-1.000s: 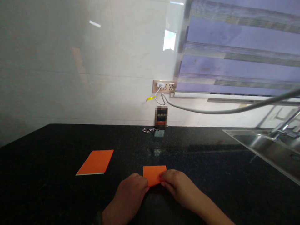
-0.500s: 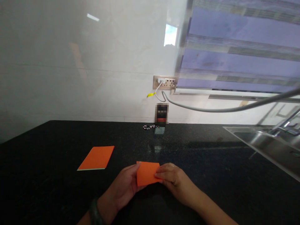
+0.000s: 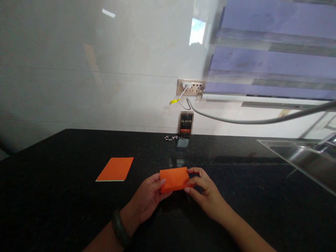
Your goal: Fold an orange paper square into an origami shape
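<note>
Both my hands hold a small folded orange paper (image 3: 174,179) just above the black countertop (image 3: 52,196). My left hand (image 3: 147,199) pinches its left edge, thumb on top. My right hand (image 3: 207,194) grips its right edge with fingers curled around it. A dark bracelet sits on my left wrist. To the left, a stack of orange paper sheets (image 3: 115,169) lies flat on the counter, apart from my hands.
A steel sink (image 3: 301,159) with a tap is set in the counter at the right. At the back wall stand a small dark object (image 3: 186,123), a bead string (image 3: 172,138), and a wall socket (image 3: 189,87) with a grey cable running right.
The orange paper has been lifted off the counter and turned; my left hand now holds it from underneath with palm up. The view shifted slightly.
</note>
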The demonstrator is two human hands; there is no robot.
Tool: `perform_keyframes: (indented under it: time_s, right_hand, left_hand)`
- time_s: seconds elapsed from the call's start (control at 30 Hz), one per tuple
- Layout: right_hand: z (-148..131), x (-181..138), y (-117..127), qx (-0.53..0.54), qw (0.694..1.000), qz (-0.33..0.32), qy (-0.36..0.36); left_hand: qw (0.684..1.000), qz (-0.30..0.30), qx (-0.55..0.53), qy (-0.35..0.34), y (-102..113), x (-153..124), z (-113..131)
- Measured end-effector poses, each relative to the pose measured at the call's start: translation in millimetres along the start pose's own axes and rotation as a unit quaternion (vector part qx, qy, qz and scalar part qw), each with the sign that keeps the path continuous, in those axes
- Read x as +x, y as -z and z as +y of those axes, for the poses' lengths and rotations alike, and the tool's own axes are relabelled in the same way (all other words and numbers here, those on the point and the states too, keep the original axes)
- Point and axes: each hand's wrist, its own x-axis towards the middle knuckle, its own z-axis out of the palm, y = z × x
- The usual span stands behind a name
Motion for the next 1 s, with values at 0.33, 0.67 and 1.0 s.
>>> perform_keyframes:
  time_s: [0.33,0.67,1.0]
  right_hand:
    - [6.9,3.4,-6.7,0.178,0.974,0.039,-0.135]
    - [0.8,1.7,-12.3,0.147,0.981,0.064,-0.108]
    - [-2.1,4.7,-14.9,0.319,0.925,0.074,-0.193]
  left_hand:
    - [0.999,-0.008,0.022,-0.026,-7.0,-4.7,-5.4]
    - [0.990,-0.008,0.140,-0.031,-10.6,-12.7,-2.3]
    - [0.967,0.055,0.243,-0.056,-8.4,-7.1,-11.4]
